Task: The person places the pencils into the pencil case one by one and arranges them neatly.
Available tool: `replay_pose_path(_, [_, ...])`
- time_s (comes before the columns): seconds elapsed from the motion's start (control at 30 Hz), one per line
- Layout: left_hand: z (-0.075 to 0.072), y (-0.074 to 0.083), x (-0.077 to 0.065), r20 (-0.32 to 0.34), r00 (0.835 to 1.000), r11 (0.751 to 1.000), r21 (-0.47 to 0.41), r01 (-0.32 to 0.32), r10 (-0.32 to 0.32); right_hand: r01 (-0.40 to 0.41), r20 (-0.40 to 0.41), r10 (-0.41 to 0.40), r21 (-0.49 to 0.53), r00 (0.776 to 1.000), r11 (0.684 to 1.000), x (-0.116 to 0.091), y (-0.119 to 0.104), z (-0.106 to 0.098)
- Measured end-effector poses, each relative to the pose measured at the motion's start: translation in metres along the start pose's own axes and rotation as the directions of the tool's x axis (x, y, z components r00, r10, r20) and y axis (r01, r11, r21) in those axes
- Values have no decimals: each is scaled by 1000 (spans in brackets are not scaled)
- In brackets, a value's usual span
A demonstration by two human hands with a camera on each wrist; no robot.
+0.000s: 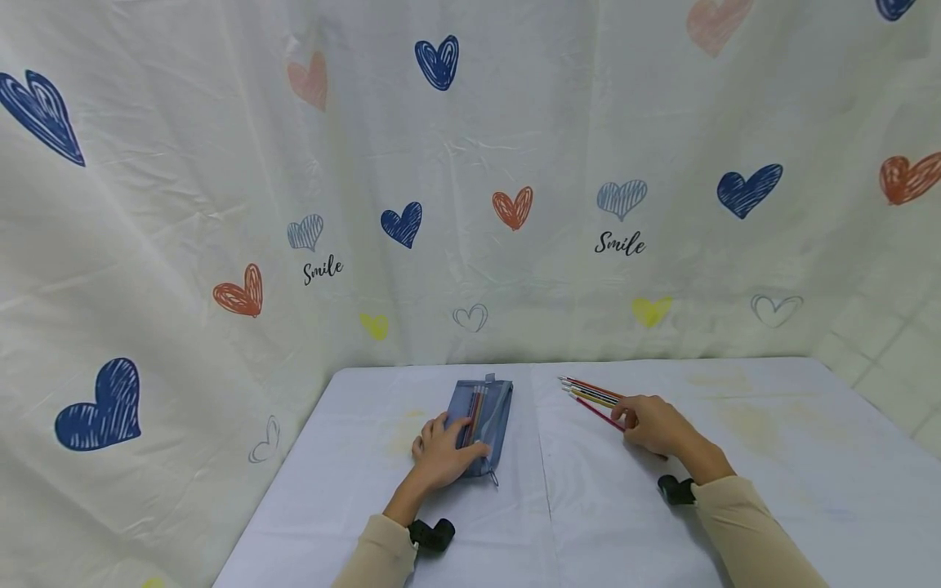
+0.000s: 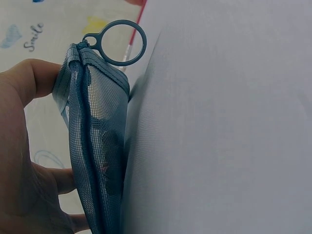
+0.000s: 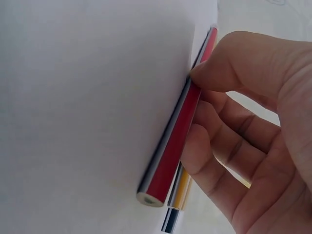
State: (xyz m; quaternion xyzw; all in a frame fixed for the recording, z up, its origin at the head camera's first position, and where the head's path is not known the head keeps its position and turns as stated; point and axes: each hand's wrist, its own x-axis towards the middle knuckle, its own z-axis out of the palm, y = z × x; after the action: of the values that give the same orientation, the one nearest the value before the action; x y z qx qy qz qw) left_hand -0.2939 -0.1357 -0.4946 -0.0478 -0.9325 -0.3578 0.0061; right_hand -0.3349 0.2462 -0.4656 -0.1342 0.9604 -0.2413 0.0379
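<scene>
A blue mesh zip pouch (image 1: 498,425) lies flat on the table, with several pencils (image 1: 477,402) showing on it or through its mesh; I cannot tell which. My left hand (image 1: 441,457) rests on the pouch with its fingers spread. In the left wrist view, the zip's ring pull (image 2: 143,48) sticks up at the pouch's end, near the thumb. To the right, my right hand (image 1: 657,426) pinches a red pencil (image 3: 178,122) between thumb and fingertips, low over the table. Several other pencils (image 1: 588,389) lie beside it in a loose bundle, partly hidden by that hand.
A white cloth (image 1: 544,523) covers the table. Behind it hangs a pale curtain (image 1: 544,278) printed with hearts. Dark wrist cameras (image 1: 432,535) are strapped to both arms. Tiles (image 1: 889,351) show past the table's right side.
</scene>
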Motion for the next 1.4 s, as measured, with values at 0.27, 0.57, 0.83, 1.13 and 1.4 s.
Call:
replay_pose_path(0.27, [0,0,1,2,1000,1000,-3,-1,1,-10,6,10,-28,1000,1000,1,-2,2])
replay_pose_path(0.57, [0,0,0,3,1000,1000,-6,-4,4,0,2,0,3,1000,1000,1,-3,1])
replay_pose_path(0.83, [-2,1,-1,5,1000,1000,-13,-15,15,21,-23,-19,85,1000,996,1,-4,0])
replay_pose_path(1.13, [-2,2,-2,6,1000,1000,-17,-15,15,20,-27,-15,163,1000,986,4,-3,0])
replay_pose_path(1.4, [-2,2,-1,5,1000,1000,-17,-14,14,-16,-1,17,256,1000,966,4,-9,1])
